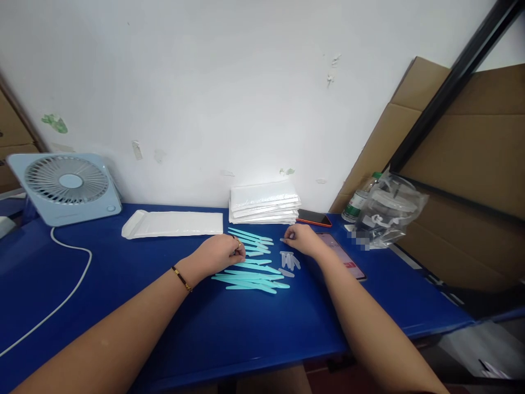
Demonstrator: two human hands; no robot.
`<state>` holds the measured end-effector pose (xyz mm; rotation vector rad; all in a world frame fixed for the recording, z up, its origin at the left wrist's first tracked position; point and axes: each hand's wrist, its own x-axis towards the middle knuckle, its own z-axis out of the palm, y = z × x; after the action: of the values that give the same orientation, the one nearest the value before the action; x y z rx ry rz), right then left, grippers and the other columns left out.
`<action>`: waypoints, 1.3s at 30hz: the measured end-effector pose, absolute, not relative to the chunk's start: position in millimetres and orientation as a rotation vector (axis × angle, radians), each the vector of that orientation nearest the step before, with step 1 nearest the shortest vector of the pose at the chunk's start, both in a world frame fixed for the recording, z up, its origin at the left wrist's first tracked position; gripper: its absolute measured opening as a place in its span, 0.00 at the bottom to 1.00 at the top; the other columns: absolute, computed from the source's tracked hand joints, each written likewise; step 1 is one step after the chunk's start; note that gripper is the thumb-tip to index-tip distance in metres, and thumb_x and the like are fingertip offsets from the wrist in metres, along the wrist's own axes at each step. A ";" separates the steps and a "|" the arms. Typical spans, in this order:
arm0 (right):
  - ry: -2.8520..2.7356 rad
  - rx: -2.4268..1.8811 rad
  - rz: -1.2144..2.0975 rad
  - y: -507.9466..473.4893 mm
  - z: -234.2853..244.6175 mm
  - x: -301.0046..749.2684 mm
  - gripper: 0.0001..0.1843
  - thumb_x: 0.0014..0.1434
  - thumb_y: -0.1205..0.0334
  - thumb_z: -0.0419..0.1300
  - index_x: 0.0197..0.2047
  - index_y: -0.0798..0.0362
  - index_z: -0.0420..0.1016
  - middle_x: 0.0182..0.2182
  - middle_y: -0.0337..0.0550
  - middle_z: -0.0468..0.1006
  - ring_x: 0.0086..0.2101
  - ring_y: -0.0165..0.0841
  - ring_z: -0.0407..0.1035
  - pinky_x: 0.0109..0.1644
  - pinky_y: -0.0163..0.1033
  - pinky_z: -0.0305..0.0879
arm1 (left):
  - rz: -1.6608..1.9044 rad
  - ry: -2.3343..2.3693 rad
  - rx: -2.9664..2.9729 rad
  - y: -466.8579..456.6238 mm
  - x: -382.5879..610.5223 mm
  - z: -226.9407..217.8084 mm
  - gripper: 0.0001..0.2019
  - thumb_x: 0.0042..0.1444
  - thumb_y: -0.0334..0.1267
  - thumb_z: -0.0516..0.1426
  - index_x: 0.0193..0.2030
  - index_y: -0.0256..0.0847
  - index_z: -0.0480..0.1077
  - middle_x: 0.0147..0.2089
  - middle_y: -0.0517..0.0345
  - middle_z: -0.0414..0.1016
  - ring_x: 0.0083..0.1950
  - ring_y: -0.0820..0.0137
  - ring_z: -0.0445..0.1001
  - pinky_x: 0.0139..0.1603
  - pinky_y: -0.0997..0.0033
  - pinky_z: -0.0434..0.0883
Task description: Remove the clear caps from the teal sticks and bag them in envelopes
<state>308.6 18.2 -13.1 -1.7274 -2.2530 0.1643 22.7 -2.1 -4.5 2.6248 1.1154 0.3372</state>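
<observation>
Several thin turquoise plastic sticks [254,276] lie side by side on the blue table [229,328]. My left hand [221,253] rests curled at their left end, fingers closed on one stick. My right hand [299,238] sits to the right of the sticks, fingertips pinched on a small clear plastic cap [283,240]. Several more clear caps [290,261] lie just below that hand.
A stack of white packets [264,203] and a single white pouch [174,224] lie near the wall. A pale blue fan [68,187] with a white cord stands at left. Two phones [314,218], a bottle [359,200], a clear bag [388,210] and cardboard lie right.
</observation>
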 end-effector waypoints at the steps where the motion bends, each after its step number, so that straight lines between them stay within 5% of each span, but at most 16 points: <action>1: -2.279 -1.735 0.110 18.0 -13.4 305.2 0.04 0.48 0.65 0.59 0.28 0.53 0.75 0.30 0.44 0.77 0.32 0.35 0.70 0.34 0.35 0.61 | 0.341 1.117 2.617 -2.6 22.7 -4.0 0.08 0.52 0.42 0.56 0.33 0.47 0.75 0.33 0.60 0.76 0.33 0.69 0.70 0.29 0.73 0.59; 8: -2.320 -1.786 -0.065 18.0 -14.9 293.4 0.06 0.48 0.70 0.57 0.31 0.55 0.74 0.35 0.48 0.77 0.36 0.36 0.69 0.36 0.34 0.59 | 0.350 1.088 2.615 -3.8 23.1 -1.4 0.09 0.54 0.39 0.53 0.32 0.45 0.75 0.32 0.60 0.76 0.33 0.71 0.71 0.31 0.74 0.60; 16: -2.039 -1.489 0.411 10.5 -1.9 304.6 0.09 0.56 0.59 0.54 0.37 0.54 0.72 0.23 0.38 0.73 0.24 0.29 0.69 0.31 0.33 0.62 | 0.310 1.136 2.703 0.4 23.4 -5.6 0.08 0.54 0.40 0.54 0.30 0.45 0.74 0.30 0.62 0.76 0.31 0.72 0.70 0.29 0.75 0.58; 21: -2.053 -1.398 0.659 4.9 1.4 299.7 0.11 0.54 0.57 0.58 0.37 0.54 0.75 0.24 0.40 0.75 0.25 0.31 0.72 0.29 0.32 0.64 | 0.249 1.133 2.854 -4.1 27.3 0.3 0.08 0.53 0.41 0.54 0.31 0.45 0.73 0.31 0.61 0.77 0.31 0.70 0.71 0.27 0.74 0.57; 28: -2.165 -1.344 0.732 -3.0 8.4 297.3 0.11 0.52 0.56 0.59 0.35 0.55 0.76 0.23 0.41 0.75 0.25 0.30 0.70 0.28 0.32 0.64 | 0.199 1.247 3.008 -9.3 33.5 1.8 0.09 0.50 0.31 0.50 0.26 0.40 0.71 0.26 0.56 0.74 0.27 0.69 0.69 0.25 0.72 0.55; 39: -2.245 -1.221 0.783 -7.0 8.8 291.4 0.10 0.52 0.58 0.60 0.34 0.55 0.78 0.25 0.42 0.76 0.26 0.30 0.70 0.29 0.33 0.64 | 0.339 1.238 2.873 -2.3 28.2 -0.6 0.09 0.51 0.34 0.50 0.28 0.42 0.70 0.27 0.59 0.73 0.27 0.71 0.68 0.26 0.74 0.55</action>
<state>291.4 -7.0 8.8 -1.2208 -2.2449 0.7827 28.2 -2.3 -0.6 2.8734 1.2380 0.3389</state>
